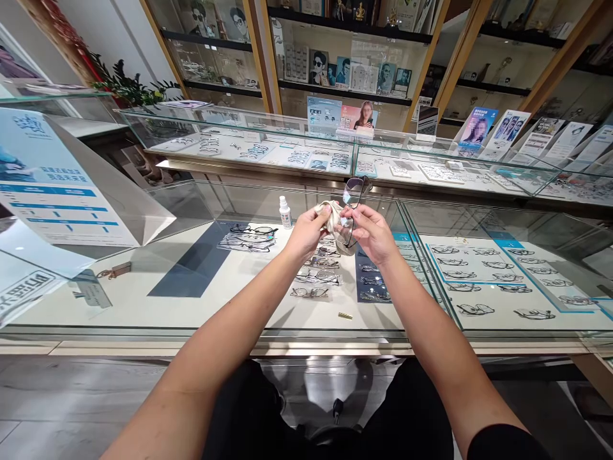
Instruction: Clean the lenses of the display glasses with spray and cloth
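Above the glass display counter, my right hand [376, 235] pinches a pair of dark-framed eyeglasses [353, 191] that stands on end, one lens up and one lens down. My left hand [309, 231] is closed on a pale cleaning cloth [331, 217], whose folds press against the lower lens. Part of the cloth hangs below that lens. Just left of the hands stands a small white bottle [285, 213] with a white cap. Several eyeglasses [318, 277] lie in rows beneath my hands, inside or under the glass.
More eyeglasses [248, 237] lie to the left beside a dark blue mat [191, 263]. A large printed card [57, 185] leans at the left. Another glass display case [268, 150] with brochures [479, 131] runs across the back. A small gold piece [345, 315] lies near the front edge.
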Tool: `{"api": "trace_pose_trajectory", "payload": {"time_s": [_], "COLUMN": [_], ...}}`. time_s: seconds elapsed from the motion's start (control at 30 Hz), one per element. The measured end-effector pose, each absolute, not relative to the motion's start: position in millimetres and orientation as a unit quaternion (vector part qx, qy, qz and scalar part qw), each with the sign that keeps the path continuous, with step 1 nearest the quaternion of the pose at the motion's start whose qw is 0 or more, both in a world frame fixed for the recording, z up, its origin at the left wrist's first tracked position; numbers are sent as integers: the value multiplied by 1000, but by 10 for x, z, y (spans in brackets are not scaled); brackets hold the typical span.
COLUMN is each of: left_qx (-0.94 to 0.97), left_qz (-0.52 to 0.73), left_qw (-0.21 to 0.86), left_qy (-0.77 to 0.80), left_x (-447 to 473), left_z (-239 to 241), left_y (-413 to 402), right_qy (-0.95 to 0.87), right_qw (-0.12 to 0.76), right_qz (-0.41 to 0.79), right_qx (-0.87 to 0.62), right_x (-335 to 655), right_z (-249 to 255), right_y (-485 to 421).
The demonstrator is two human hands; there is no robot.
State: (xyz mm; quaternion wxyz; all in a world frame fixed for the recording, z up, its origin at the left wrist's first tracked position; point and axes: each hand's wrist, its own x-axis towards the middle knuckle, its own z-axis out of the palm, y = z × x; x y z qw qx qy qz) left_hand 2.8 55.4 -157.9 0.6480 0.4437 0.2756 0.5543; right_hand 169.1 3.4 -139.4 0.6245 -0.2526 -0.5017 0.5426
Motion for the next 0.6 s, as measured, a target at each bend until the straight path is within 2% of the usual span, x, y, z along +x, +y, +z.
{"api": "trace_pose_trajectory", "payload": {"time_s": [0.43, 0.6], "left_qx": [469, 453], "left_qz": [472, 497], "left_qw": [699, 695], "left_qy": [262, 253], "left_x": [45, 47], "left_z": [-1453, -1467], "left_y": [387, 399], "right_qy": [-472, -482], "right_qw": [685, 700], "right_qz": [479, 421], "right_qx": [-282, -316], "right_x": [1750, 1770], "right_z": [-1386, -1424], "right_y": [101, 159]}}
